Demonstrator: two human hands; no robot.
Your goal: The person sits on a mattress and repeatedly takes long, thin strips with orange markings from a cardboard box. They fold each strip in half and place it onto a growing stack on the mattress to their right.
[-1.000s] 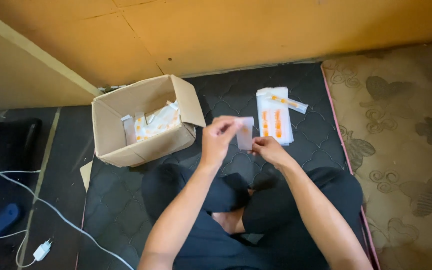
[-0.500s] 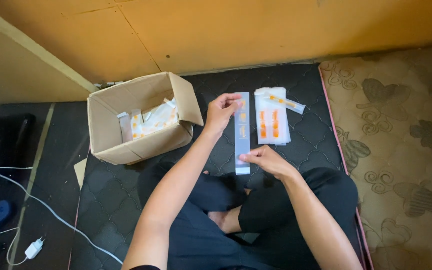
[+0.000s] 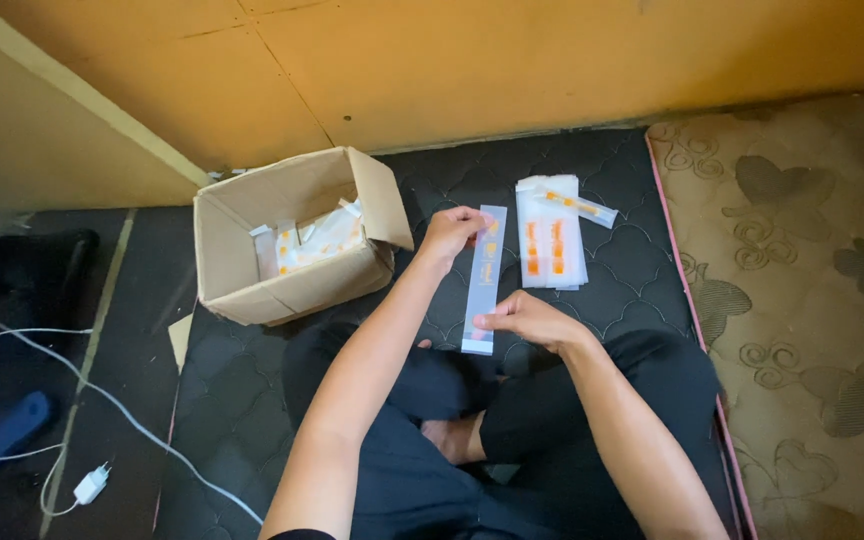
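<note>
A long narrow clear plastic sleeve (image 3: 484, 275) with an orange print stretches upright between my two hands. My left hand (image 3: 449, 236) pinches its top end and my right hand (image 3: 524, 320) pinches it near the bottom end. Just right of the sleeve lies a flat pile of similar clear sleeves with orange marks (image 3: 550, 243), and one thin packed stick (image 3: 579, 206) rests across the pile's far edge. An open cardboard box (image 3: 232, 272) to the left of my hands holds several more white and orange packets.
I sit cross-legged on a dark quilted mattress (image 3: 632, 290). A patterned beige mat (image 3: 812, 300) lies to the right. A white cable with a plug (image 3: 90, 484) trails over the dark floor at left, near a blue slipper (image 3: 7, 428). An orange wall (image 3: 452, 60) runs behind.
One second ago my hands held a short folded piece close together. They have drawn apart, and the sleeve now hangs full length between them.
</note>
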